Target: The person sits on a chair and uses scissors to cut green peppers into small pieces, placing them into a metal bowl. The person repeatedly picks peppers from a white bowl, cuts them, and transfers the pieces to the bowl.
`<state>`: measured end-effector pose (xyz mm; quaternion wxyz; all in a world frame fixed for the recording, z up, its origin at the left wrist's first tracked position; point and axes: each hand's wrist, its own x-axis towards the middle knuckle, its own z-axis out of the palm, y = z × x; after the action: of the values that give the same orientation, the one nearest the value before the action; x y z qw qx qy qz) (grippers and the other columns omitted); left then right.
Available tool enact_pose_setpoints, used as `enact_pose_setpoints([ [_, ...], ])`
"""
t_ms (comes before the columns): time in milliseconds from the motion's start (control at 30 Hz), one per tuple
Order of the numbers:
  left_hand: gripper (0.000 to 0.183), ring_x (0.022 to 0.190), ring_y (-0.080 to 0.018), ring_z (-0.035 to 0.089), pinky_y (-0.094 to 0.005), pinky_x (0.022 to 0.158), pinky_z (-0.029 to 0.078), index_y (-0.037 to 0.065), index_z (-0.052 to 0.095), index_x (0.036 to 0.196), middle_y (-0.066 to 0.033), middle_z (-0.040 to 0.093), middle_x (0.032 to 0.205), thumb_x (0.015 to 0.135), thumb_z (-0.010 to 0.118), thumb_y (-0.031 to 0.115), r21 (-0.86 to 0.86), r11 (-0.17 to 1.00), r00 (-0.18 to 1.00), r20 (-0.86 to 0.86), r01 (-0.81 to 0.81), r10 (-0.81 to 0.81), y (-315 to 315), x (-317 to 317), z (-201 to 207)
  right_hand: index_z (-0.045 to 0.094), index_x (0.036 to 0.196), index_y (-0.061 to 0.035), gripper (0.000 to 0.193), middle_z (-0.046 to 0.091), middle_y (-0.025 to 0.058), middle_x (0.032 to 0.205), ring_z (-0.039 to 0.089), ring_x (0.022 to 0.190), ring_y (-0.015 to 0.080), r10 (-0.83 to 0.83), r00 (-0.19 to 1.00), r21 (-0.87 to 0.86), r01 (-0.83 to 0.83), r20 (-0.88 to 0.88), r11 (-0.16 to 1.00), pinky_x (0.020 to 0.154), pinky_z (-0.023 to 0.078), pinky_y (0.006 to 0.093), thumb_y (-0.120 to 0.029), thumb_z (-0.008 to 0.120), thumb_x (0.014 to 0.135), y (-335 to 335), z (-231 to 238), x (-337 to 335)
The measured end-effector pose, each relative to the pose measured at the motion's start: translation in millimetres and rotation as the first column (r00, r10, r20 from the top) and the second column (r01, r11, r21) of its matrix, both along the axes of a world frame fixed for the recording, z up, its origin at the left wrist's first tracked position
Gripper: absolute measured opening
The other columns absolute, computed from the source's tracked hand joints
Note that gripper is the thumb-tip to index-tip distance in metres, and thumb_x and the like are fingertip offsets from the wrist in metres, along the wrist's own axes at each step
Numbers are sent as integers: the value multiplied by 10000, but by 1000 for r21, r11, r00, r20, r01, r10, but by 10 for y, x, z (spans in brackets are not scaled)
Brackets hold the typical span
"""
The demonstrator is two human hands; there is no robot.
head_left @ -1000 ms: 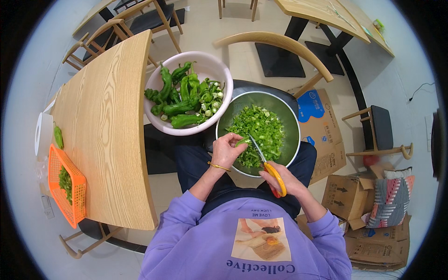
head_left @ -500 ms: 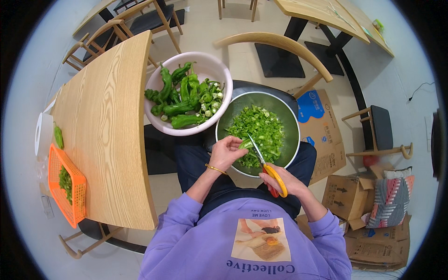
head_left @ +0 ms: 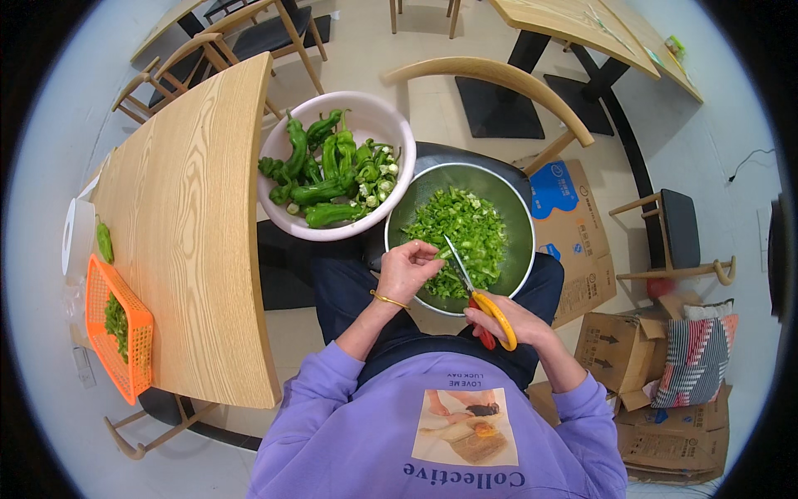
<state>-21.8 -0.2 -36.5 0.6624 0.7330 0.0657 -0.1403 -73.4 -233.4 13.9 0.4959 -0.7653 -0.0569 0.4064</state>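
Left fingers (head_left: pixel 422 249) round one pepper piece (head_left: pixel 442 254), right fingers (head_left: pixel 475 316) round scissors (head_left: pixel 477 296) (one pair, one bowl (head_left: pixel 520 231) beneath)

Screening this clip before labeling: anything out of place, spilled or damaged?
One loose green pepper lies on the wooden table by the orange basket, apart from the whole peppers in the pale bowl. Mildly odd only; I see no spill or damage around the metal bowl.

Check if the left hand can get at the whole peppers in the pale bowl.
Likely yes: the whole peppers lie uncovered in the nearby pale bowl, though the left hand seems to be pinching a green piece.
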Motion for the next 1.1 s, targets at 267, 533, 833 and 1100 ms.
enact_pose_setpoints([
  [267,212,693,-90,686,-247,646,567,-27,716,957,-77,737,814,783,802,56,-20,998,999,-6,-54,54,41,61,-2,527,1049,-13,371,636,102,681,622,504,174,-71,996,13,71,58,997,478,493,297,-380,561,1009,36,-1,-30],
  [533,243,756,-114,704,-252,660,572,-31,704,978,-90,739,861,794,805,91,-8,1000,999,29,28,-28,-13,67,-143,508,1085,-6,394,623,106,663,614,495,169,13,1000,16,-13,4,1000,467,487,294,-392,542,1016,31,19,7],
  [833,216,740,-202,716,-296,697,634,-67,623,1059,-140,689,902,884,696,38,-411,906,934,-354,-102,-56,82,125,-142,515,1107,11,400,607,112,628,606,481,180,-64,995,-20,66,72,998,445,466,316,-368,585,1003,71,-10,-69],
  [1100,195,736,-227,721,-315,691,627,-60,633,1023,-148,694,905,883,698,60,-312,944,942,-337,-111,-1,108,183,-239,536,1087,5,378,607,118,657,620,513,184,-79,996,-83,81,30,993,471,477,311,-361,585,1004,10,52,-45],
])
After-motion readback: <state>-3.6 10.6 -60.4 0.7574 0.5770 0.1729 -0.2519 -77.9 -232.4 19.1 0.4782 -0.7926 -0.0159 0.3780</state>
